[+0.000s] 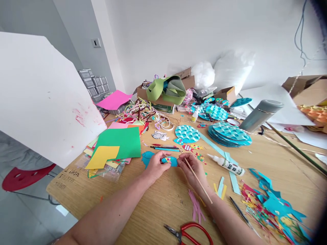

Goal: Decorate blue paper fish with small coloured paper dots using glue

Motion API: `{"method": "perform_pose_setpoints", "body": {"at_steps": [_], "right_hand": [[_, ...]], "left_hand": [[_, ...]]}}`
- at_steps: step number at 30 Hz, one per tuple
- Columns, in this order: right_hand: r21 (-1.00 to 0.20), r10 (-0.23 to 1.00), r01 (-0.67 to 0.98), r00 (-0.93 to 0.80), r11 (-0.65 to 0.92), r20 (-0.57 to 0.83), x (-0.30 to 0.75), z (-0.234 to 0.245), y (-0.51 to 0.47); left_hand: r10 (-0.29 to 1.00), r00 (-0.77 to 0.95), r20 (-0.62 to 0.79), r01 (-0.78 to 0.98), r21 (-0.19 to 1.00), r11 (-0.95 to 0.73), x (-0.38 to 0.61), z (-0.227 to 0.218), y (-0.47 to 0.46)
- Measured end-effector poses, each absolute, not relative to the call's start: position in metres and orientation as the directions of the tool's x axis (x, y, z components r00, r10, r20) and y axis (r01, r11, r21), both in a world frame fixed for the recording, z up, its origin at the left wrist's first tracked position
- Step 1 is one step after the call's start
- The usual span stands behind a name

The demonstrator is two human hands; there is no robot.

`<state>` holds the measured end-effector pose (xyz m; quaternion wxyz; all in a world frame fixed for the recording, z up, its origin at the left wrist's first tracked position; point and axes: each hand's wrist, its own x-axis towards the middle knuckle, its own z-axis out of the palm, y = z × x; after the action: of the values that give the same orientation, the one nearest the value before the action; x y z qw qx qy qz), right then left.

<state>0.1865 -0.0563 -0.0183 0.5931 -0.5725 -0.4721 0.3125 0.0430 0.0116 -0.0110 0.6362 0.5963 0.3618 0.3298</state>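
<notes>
A small blue paper fish (173,162) with yellow and pink triangles is pinched at its left end by my left hand (155,167). My right hand (193,169) has a thin wooden stick (198,179) slanting across it, and its fingertips meet the fish's right end. Behind the left fingers lies a cut blue paper piece (147,158). Just beyond my hands are a red striped paper fish (188,148), other decorated fish and several pens (166,148). A white glue bottle (227,164) lies on its side to the right of my right hand.
Red-handled scissors (195,233) lie at the front edge. Coloured sheets (117,141) are stacked at left, beside a big white board (43,98). Round turquoise woven discs (228,134) and a grey flask (262,115) stand at right. Paper scraps (278,207) cover the right front.
</notes>
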Motion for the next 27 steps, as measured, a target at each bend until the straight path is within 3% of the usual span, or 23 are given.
{"method": "perform_pose_setpoints", "body": {"at_steps": [27], "right_hand": [[-0.983, 0.912, 0.116, 0.371, 0.139, 0.173, 0.1855, -0.0173, -0.0550]], "left_hand": [[0.851, 0.522, -0.060, 0.007, 0.998, 0.066, 0.0424, -0.0054, 0.0100]]}}
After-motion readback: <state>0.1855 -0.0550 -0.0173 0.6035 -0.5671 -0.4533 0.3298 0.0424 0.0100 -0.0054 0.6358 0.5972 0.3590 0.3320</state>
